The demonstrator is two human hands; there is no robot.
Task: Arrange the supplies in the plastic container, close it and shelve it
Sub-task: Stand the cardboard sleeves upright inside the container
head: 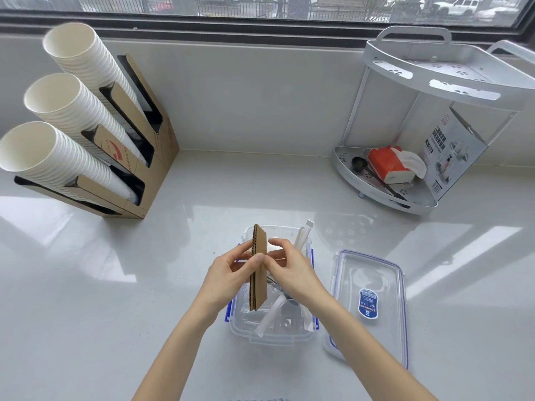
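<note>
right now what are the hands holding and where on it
Both hands, left hand and right hand, pinch the flattened cardboard sleeves around mid-length, one on each face.

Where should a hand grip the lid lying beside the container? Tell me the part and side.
Take the clear lid by its near short edge, from the right hand's side. It lies flat on the counter, clear of the container, so that rim looks free to pinch.

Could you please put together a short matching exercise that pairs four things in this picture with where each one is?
Things:
1. cardboard sleeves
2. lid
3. paper cups
4. tissue pack

Places:
A. lower tier of the white rack
B. held on edge in both hands over the open container
C. flat on the counter, right of the container
D. stacked in the cardboard holder, far left

Pairs: 1-B, 2-C, 3-D, 4-A
</note>
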